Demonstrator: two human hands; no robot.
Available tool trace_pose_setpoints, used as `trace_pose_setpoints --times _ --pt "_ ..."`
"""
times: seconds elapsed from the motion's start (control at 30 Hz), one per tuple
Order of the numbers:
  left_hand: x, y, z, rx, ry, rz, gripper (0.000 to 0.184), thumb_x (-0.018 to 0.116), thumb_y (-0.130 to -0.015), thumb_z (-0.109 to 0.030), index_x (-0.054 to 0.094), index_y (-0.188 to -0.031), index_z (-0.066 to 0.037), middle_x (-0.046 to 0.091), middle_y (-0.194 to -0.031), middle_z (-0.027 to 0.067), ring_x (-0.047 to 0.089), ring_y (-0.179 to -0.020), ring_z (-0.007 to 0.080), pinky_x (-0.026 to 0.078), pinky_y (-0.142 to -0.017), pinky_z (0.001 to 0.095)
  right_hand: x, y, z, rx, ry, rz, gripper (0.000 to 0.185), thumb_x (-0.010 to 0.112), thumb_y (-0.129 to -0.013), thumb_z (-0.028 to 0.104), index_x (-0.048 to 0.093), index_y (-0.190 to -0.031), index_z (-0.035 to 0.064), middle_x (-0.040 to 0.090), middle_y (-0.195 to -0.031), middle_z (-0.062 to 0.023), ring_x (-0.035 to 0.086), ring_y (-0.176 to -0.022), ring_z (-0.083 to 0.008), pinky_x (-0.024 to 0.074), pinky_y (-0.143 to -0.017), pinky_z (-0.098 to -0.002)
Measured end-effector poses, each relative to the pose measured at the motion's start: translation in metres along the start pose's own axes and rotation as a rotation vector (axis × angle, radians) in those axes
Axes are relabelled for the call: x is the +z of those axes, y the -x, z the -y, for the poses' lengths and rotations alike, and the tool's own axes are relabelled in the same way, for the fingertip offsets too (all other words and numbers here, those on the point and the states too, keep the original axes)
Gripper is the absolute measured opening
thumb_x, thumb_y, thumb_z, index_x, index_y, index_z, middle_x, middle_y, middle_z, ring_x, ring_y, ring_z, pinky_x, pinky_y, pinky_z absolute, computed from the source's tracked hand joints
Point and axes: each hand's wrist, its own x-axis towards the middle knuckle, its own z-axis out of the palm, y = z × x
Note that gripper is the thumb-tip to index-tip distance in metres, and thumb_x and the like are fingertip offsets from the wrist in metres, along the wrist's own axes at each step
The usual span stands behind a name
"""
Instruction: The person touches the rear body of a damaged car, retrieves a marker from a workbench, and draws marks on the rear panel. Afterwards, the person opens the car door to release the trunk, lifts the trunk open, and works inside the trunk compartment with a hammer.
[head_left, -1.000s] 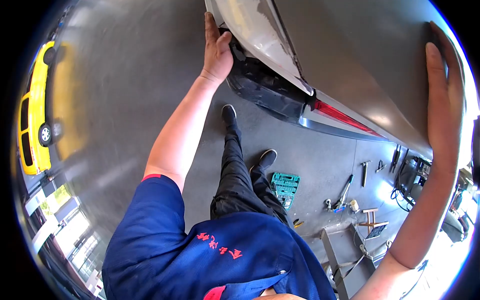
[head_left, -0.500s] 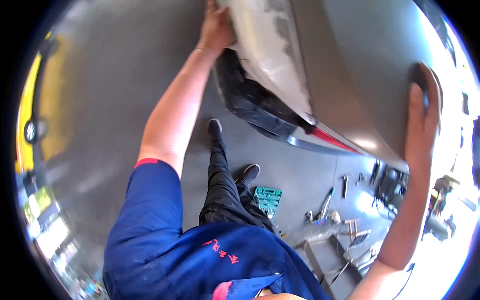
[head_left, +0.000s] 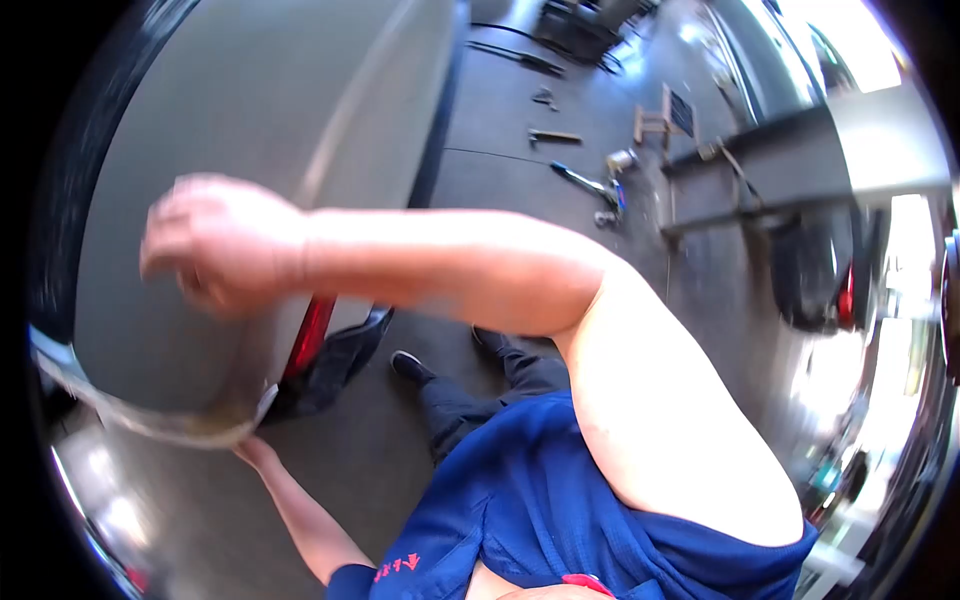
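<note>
Reaches with the right hand [head_left: 222, 245] across from the blue shirt [head_left: 540, 480], with bent, blurred fingers and nothing visible in them; too smeared to tell clenched from released, or touching from hovering. Below that hand, ahead and to the left, has the gray car body [head_left: 210, 110], apparently longest from the pale curved edge [head_left: 170, 424] up and away. Meets that edge with the left hand [head_left: 257, 452], placed nearer to it than the right; cannot tell from here whether grasping or merely resting, with the fingertips hidden. Just beyond, shows the red taillight [head_left: 312, 333] beside the black bumper [head_left: 335, 368], then the shoes [head_left: 410, 368]. Past the dark border [head_left: 432, 150], offers sideways room over gray floor [head_left: 490, 190], then a hammer [head_left: 556, 136] and, farther right, a wooden stand [head_left: 652, 122] beside a metal frame [head_left: 810, 155].
</note>
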Motion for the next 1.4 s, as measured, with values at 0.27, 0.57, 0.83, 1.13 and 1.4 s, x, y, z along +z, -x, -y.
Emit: trace_pose_setpoints --times 0.27,0.57,0.83,1.13,1.4 --pt "-0.029 0.011 0.008 0.028 -0.485 -0.025 0.059 0.042 -0.098 -0.032 0.036 -0.139 0.009 0.046 -0.137 0.0287 0.050 -0.121 0.0359 0.038 -0.105 0.0385 -0.193 0.277 0.119 0.922 0.164 0.628 0.024 0.060 -0.076 0.012 0.062 -0.100 0.0087 0.061 -0.100 -0.0126 0.059 -0.097 -0.0317 0.0483 -0.084 -0.0435" --pt "0.099 0.161 -0.008 -0.317 -1.036 1.602 0.030 0.048 -0.095 -0.024 0.059 -0.106 0.001 0.061 -0.102 0.0152 0.061 -0.091 0.0287 0.049 -0.079 0.0359 -0.331 0.507 0.252 2.229 0.342 0.324 0.030 0.057 -0.083 0.021 0.068 -0.105 0.0048 0.067 -0.107 -0.0172 0.063 -0.102 -0.0315 0.0500 -0.090 -0.0393" --pt "0.389 0.199 -0.165 -0.465 -0.672 1.472 0.034 0.047 -0.097 -0.016 0.055 -0.125 0.002 0.066 -0.106 0.0121 0.063 -0.093 0.0195 0.050 -0.083 0.0307 -0.376 0.557 0.144 2.231 0.172 -0.031 0.033 0.058 -0.083 0.023 0.067 -0.109 0.0035 0.068 -0.108 -0.0162 0.064 -0.102 -0.0266 0.0502 -0.089 -0.0370" --pt "0.695 0.147 -0.230 -0.250 -1.101 1.575 0.027 0.050 -0.090 -0.016 0.065 -0.104 0.001 0.067 -0.086 0.0093 0.062 -0.078 0.0186 0.051 -0.073 0.0337 -0.521 0.543 0.024 2.468 0.202 -0.328 0.029 0.058 -0.085 0.018 0.066 -0.106 0.0004 0.069 -0.089 -0.0101 0.064 -0.077 -0.0184 0.0522 -0.071 -0.0323" --pt "1.054 0.116 -0.344 0.282 -0.774 1.583 0.030 0.053 -0.090 -0.020 0.065 -0.109 0.000 0.070 -0.098 0.0152 0.066 -0.090 0.0251 0.052 -0.081 0.0344 -0.625 0.513 -0.074 2.303 0.047 -1.293 0.025 0.052 -0.095 0.018 0.062 -0.112 0.0018 0.067 -0.089 -0.0076 0.061 -0.071 -0.0145 0.0504 -0.064 -0.0285"
